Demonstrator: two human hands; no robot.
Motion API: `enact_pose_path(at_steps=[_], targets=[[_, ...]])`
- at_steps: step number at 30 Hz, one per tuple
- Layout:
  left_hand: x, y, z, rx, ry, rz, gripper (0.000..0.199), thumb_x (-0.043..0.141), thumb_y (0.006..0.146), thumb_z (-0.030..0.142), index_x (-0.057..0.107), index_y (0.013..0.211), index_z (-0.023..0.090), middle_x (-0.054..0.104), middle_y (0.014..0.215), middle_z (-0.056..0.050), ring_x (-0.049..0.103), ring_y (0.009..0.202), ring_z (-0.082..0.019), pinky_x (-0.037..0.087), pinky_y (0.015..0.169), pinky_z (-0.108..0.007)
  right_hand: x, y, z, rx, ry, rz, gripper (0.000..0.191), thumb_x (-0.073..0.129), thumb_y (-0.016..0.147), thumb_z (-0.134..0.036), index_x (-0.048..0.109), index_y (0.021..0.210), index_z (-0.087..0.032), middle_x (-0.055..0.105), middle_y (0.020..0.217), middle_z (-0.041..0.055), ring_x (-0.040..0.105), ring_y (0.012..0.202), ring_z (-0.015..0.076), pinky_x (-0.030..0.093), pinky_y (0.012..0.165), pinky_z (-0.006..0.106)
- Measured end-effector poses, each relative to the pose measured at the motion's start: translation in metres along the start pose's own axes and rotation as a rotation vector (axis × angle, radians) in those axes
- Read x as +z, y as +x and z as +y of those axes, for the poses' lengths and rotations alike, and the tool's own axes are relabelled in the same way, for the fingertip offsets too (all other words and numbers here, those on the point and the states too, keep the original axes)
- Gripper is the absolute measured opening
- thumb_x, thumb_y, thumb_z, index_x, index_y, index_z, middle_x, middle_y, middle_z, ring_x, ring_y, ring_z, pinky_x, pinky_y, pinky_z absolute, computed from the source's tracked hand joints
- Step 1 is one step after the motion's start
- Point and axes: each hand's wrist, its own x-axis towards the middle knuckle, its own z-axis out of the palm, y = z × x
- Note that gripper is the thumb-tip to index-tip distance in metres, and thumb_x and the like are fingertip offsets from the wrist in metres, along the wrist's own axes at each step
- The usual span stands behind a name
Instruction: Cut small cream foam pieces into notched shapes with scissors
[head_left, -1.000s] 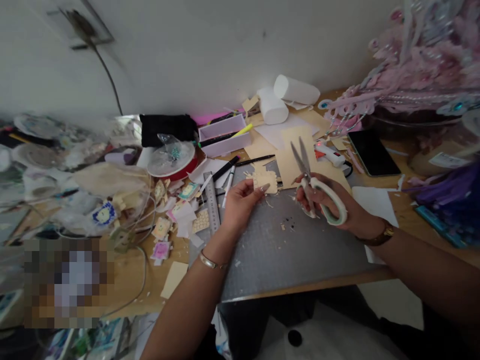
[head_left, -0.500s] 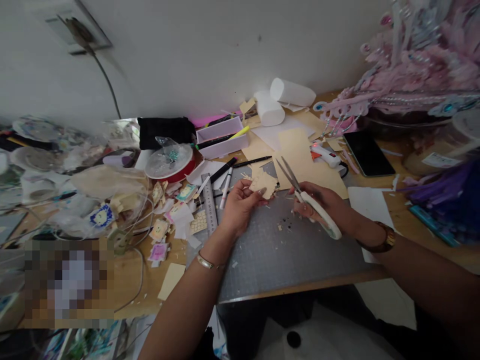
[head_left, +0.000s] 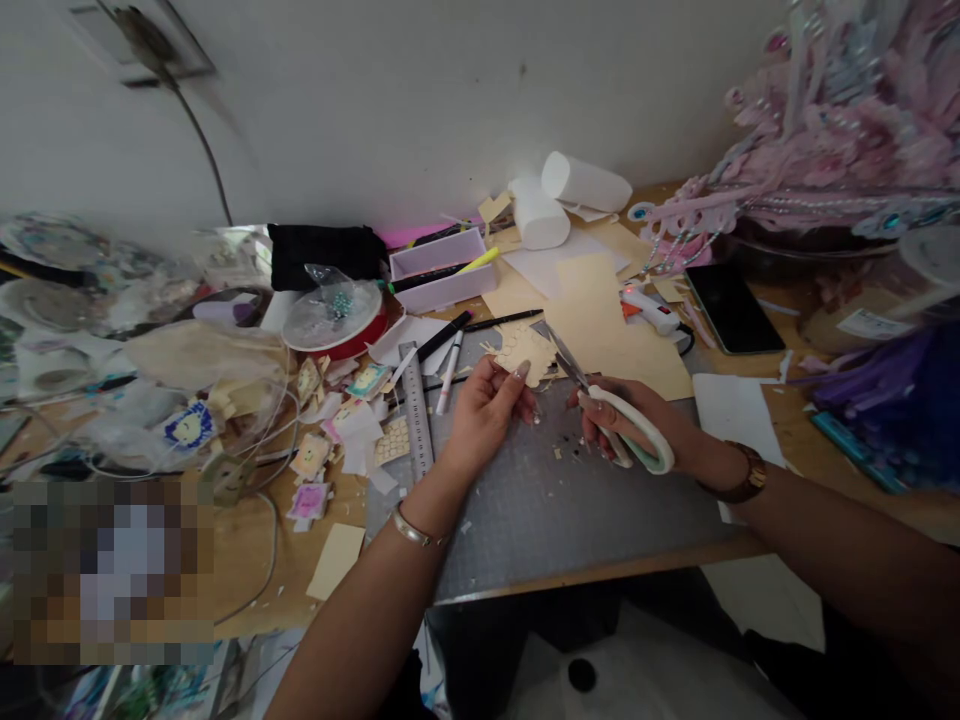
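Cutout (head_left: 525, 350) left of scissors (head_left: 606, 396); ruler (head_left: 416, 420) on mat (head_left: 570, 525); phone (head_left: 735, 308) right of glue gun (head_left: 651, 310)

I view through one head-worn camera, facing forward and down at close range from above the left grip (head_left: 486, 408) and right grip (head_left: 660, 408), covering worktop (head_left: 244, 548) and wall (head_left: 360, 110).

We hold a small, cream-coloured, ragged-edged paper piece (head_left: 531, 352), tilted, just beside a pair of white-handled steel scissors (head_left: 609, 398) pointing forward and leftward.
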Motion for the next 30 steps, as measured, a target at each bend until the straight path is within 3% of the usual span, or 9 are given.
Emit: enact_pose_path(at_steps=[30], targets=[[0.0014,0.0,0.0006,-0.071,-0.081,-0.079,0.033,0.07,0.081,0.046,0.05,0.08,0.02,0.061,0.055,0.005,0.05,0.042,-0.007,0.037,0.044,-0.02,0.0005,-0.0011,-0.0023,-0.022,0.009,0.02,0.052,0.072,0.071,-0.066,0.054,0.08,-0.018,0.062,0.061,-0.001,0.055,0.044,0.0094,0.045,0.039,0.02]])
